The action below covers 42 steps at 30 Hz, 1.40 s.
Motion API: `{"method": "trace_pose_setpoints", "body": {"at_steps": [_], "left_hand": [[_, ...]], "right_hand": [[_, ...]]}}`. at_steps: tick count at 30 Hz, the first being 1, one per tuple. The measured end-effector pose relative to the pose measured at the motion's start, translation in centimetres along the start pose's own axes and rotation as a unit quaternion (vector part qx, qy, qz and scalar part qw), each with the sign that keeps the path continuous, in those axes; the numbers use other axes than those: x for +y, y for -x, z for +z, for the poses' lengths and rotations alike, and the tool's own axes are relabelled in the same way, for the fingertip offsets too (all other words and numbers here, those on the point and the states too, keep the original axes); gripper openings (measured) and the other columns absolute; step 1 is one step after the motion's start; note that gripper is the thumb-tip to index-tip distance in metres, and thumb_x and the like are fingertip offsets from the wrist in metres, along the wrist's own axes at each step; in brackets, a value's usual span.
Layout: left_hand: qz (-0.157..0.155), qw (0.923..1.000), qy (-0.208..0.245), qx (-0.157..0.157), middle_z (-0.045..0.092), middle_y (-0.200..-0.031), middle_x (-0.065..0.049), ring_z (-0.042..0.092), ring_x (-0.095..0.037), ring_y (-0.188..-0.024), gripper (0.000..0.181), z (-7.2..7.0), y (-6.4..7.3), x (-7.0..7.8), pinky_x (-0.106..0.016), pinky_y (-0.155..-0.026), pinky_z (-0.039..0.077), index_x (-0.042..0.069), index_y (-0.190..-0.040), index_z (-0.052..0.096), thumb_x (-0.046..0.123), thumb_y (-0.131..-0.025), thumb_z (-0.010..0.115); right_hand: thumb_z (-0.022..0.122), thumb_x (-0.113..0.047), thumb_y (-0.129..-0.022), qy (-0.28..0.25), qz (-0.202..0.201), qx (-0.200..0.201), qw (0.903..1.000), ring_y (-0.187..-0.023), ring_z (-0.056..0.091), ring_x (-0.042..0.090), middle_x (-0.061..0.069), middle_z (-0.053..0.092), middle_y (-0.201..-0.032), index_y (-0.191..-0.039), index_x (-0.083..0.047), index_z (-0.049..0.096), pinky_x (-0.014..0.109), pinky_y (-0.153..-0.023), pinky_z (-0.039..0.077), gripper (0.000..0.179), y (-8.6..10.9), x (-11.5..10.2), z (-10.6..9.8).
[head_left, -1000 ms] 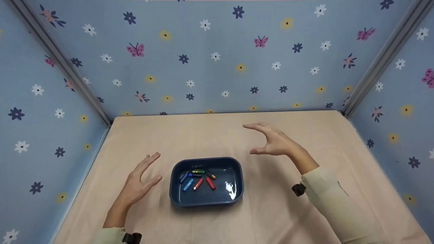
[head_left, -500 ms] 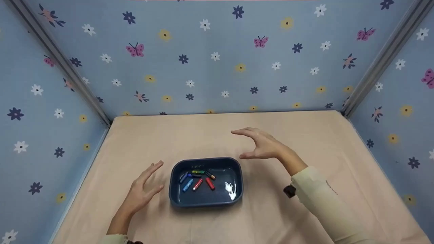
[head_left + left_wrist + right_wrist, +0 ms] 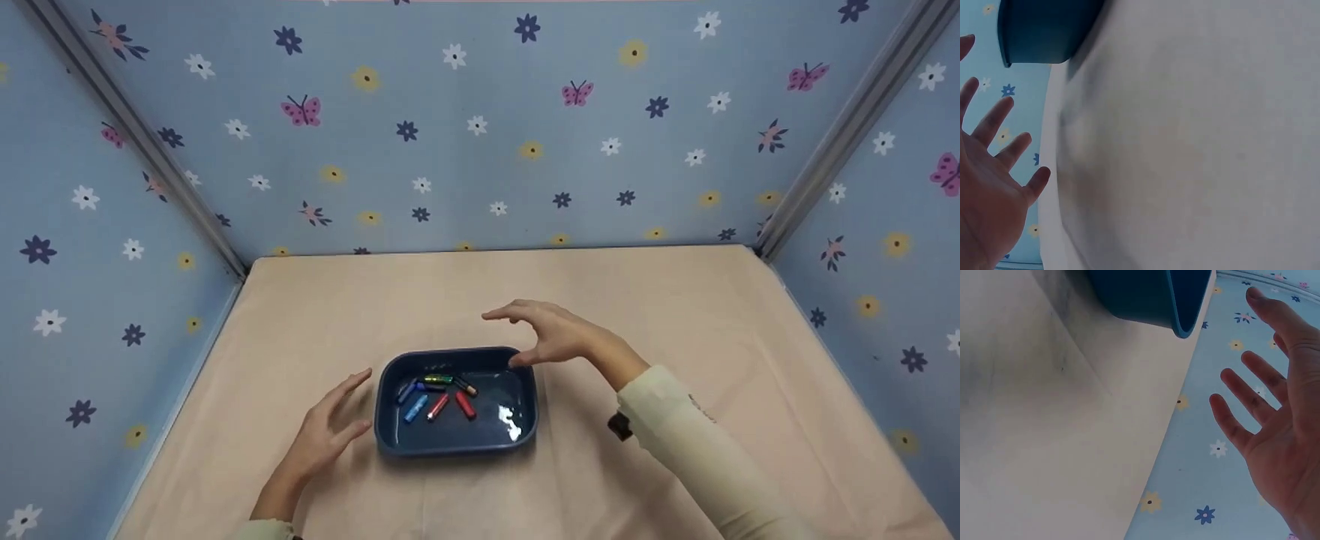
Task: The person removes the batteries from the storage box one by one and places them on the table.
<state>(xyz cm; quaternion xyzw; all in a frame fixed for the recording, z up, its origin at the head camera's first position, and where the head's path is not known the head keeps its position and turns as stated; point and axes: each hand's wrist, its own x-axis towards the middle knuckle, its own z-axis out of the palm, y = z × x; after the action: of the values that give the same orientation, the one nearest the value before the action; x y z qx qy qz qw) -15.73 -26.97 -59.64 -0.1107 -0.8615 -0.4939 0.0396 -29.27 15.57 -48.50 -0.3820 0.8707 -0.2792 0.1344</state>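
A dark blue rectangular tub (image 3: 480, 451) stands on the cloth-covered table. Inside, mostly towards its left side, lie several small battery-like cylinders: a light blue one (image 3: 416, 409), two red ones, a green one (image 3: 438, 379) and darker ones. Just left of the tub is my left hand (image 3: 324, 433), fingers spread and holding nothing. My right hand (image 3: 559, 332) hovers over the tub's back right corner, its thumb overlapping the rim in the head view. In the right wrist view the right hand (image 3: 1280, 422) shows an empty palm beside the tub (image 3: 1134, 298).
Pale peach cloth (image 3: 645, 285) covers the table. Blue walls (image 3: 480, 161) with flowers and butterflies enclose the back and both sides, with grey metal posts (image 3: 847, 124) at the corners.
My right hand has moved left and towards me, from beyond the tub's right side to its back right corner. My left hand has come slightly right, closer to the tub, which stays put.
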Motion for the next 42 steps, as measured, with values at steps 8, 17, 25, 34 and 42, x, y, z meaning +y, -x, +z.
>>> {"method": "trace_pose_setpoints", "body": {"at_steps": [8, 17, 25, 34, 42], "left_hand": [[0.044, 0.9988, 0.011, -0.017, 0.060, -0.171, -0.011, 0.046, -0.010, -0.167, 0.073, 0.8, 0.0, -0.4, -0.001, -0.127, 0.018, 0.017, -0.167, 0.056, 0.012, -0.099, 0.082], [0.008, 0.9984, 0.016, -0.053, 0.056, -0.174, -0.007, 0.052, -0.010, -0.161, 0.077, 1.4, -0.3, -0.1, -0.008, -0.127, 0.025, 0.022, -0.169, 0.053, -0.001, -0.098, 0.071], [-0.022, 0.9976, 0.017, -0.064, 0.053, -0.177, -0.006, 0.055, -0.022, -0.161, 0.078, 1.6, -0.4, -0.2, -0.010, -0.127, 0.027, 0.021, -0.171, 0.049, -0.002, -0.099, 0.067], [-0.052, 0.9956, 0.041, -0.067, 0.050, -0.179, -0.007, 0.053, -0.028, -0.162, 0.080, 1.4, -0.2, 0.1, -0.010, -0.126, 0.031, 0.020, -0.172, 0.048, -0.007, -0.099, 0.065], [-0.053, 0.9952, 0.035, -0.075, 0.047, -0.181, -0.006, 0.050, -0.038, -0.165, 0.079, 1.6, -0.5, 0.3, -0.027, -0.134, 0.034, 0.021, -0.173, 0.045, -0.004, -0.101, 0.065]], "right_hand": [[0.089, -0.021, -0.096, -0.005, -0.006, -0.033, 0.9994, -0.143, 0.067, 0.042, 0.010, 0.062, -0.164, -0.170, -0.024, 0.051, 0.064, -0.117, 0.058, 0.083, -1.2, -0.7, 0.8], [0.088, -0.023, -0.096, -0.008, -0.004, -0.065, 0.9979, -0.139, 0.069, 0.041, 0.015, 0.062, -0.163, -0.170, -0.024, 0.051, 0.063, -0.115, 0.058, 0.082, -2.5, -1.4, 1.5], [0.088, -0.020, -0.096, -0.011, -0.009, -0.085, 0.9963, -0.129, 0.072, 0.038, 0.016, 0.064, -0.162, -0.168, -0.022, 0.054, 0.060, -0.112, 0.060, 0.080, -3.3, -1.9, 2.0], [0.088, -0.017, -0.096, -0.034, -0.002, -0.121, 0.9921, -0.126, 0.074, 0.038, 0.014, 0.069, -0.156, -0.166, -0.023, 0.058, 0.056, -0.111, 0.063, 0.076, -4.0, -2.5, 3.4], [0.088, -0.010, -0.096, -0.029, 0.033, -0.169, 0.9847, -0.115, 0.081, 0.032, 0.015, 0.071, -0.154, -0.162, -0.022, 0.062, 0.048, -0.100, 0.069, 0.072, -4.8, -3.4, 3.7]]}}
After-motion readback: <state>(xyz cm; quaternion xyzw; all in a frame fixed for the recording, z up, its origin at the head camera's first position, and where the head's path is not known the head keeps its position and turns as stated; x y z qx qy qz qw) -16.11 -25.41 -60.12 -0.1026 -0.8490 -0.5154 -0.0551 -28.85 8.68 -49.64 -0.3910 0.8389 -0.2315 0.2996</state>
